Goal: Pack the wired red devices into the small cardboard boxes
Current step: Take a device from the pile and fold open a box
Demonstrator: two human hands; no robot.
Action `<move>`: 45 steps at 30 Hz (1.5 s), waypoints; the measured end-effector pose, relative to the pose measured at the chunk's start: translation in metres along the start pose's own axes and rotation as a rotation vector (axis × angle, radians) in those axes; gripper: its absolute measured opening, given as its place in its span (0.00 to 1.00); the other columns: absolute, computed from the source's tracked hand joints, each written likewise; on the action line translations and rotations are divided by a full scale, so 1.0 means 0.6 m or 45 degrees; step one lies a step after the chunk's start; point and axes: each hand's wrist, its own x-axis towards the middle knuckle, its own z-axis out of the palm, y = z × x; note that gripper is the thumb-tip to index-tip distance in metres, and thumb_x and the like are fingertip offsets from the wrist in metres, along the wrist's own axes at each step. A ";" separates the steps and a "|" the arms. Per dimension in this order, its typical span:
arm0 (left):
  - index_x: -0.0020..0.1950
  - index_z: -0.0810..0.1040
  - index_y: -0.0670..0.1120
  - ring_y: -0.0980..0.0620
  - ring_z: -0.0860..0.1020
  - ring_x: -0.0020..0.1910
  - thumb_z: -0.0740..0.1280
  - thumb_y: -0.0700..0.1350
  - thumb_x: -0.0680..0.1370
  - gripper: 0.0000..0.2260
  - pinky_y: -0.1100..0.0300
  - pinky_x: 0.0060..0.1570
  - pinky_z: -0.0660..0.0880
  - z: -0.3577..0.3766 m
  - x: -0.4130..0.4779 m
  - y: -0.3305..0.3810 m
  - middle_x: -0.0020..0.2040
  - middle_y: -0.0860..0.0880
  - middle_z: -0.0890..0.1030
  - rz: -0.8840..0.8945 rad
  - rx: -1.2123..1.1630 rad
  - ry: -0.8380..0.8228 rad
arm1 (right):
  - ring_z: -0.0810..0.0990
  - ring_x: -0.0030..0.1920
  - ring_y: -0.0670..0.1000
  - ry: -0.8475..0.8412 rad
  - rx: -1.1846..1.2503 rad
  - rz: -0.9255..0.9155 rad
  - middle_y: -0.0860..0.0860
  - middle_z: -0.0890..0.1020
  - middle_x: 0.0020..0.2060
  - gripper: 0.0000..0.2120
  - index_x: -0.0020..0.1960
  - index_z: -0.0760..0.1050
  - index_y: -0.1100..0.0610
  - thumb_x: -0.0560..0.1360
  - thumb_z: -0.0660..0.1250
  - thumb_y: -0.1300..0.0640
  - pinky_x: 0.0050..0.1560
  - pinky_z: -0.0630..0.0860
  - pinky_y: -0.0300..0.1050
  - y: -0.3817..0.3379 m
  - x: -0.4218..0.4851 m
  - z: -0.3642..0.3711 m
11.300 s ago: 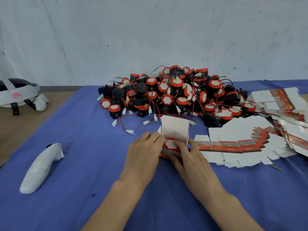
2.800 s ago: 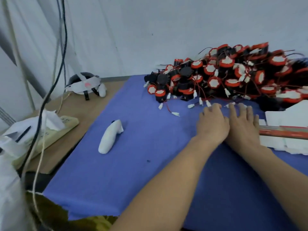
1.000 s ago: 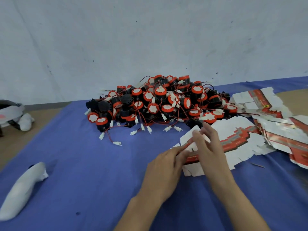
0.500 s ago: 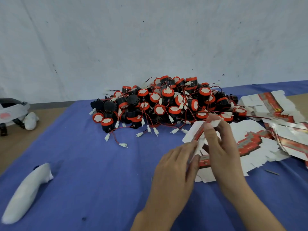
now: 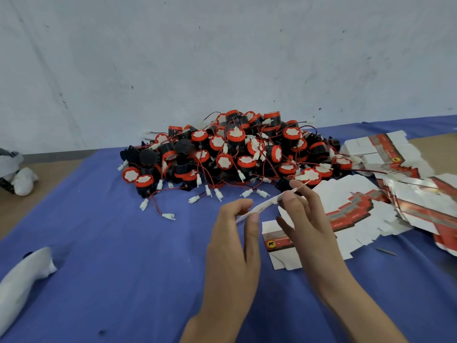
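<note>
Hands holding a flat box blank (image 5: 267,204) edge-on above the blue cloth (image 5: 123,256); not yet opened.

Left hand (image 5: 230,248) pinched the near-left end between thumb and forefinger, other fingers loose and apart. Right hand (image 5: 309,224) clamped the far-right end between thumb and fingertips. Blank was clear of the cloth and tilted up toward the right, probably so its opposite edges could be squeezed to pop it into a tube. No device in either hand. The pile of wired red devices (image 5: 235,154) lay heaped at the far middle of the cloth, wires and white plugs trailing toward the hands, within easy reach once a box stood open. The spread of unfolded blanks (image 5: 351,201) lay just right of the hands, one more under them. A white object (image 5: 19,280) rested at near left, well apart.
</note>
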 end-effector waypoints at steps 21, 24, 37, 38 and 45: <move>0.71 0.60 0.63 0.65 0.66 0.71 0.66 0.59 0.74 0.27 0.76 0.61 0.65 -0.007 0.000 0.000 0.69 0.68 0.66 0.046 -0.032 -0.082 | 0.69 0.70 0.37 0.037 -0.210 0.010 0.39 0.71 0.69 0.41 0.70 0.61 0.34 0.59 0.72 0.34 0.71 0.72 0.55 -0.020 -0.028 0.032; 0.71 0.59 0.64 0.64 0.68 0.69 0.69 0.56 0.74 0.29 0.74 0.60 0.69 -0.006 0.000 -0.001 0.69 0.68 0.66 0.042 -0.049 -0.105 | 0.71 0.70 0.41 0.016 -0.200 -0.023 0.42 0.73 0.68 0.33 0.70 0.64 0.36 0.71 0.75 0.46 0.70 0.72 0.56 -0.016 -0.028 0.032; 0.77 0.48 0.68 0.54 0.64 0.75 0.69 0.59 0.73 0.40 0.46 0.65 0.74 -0.010 0.011 -0.031 0.77 0.60 0.60 -0.034 -0.163 -0.192 | 0.73 0.70 0.44 -0.487 -0.310 -0.114 0.41 0.71 0.72 0.34 0.77 0.60 0.36 0.75 0.65 0.30 0.65 0.75 0.49 0.002 -0.040 0.035; 0.76 0.50 0.70 0.55 0.65 0.75 0.67 0.57 0.73 0.37 0.45 0.66 0.73 -0.011 0.014 -0.030 0.77 0.60 0.61 -0.018 -0.163 -0.153 | 0.72 0.70 0.43 -0.488 -0.337 -0.131 0.39 0.69 0.72 0.36 0.78 0.58 0.35 0.74 0.65 0.29 0.65 0.75 0.48 0.002 -0.040 0.035; 0.73 0.57 0.73 0.71 0.73 0.62 0.73 0.70 0.65 0.40 0.54 0.57 0.79 -0.017 0.025 -0.022 0.62 0.75 0.70 -0.205 -0.507 -0.030 | 0.60 0.71 0.27 -0.386 -0.468 -0.168 0.24 0.59 0.71 0.47 0.74 0.44 0.24 0.62 0.64 0.18 0.54 0.65 0.17 0.004 -0.038 0.043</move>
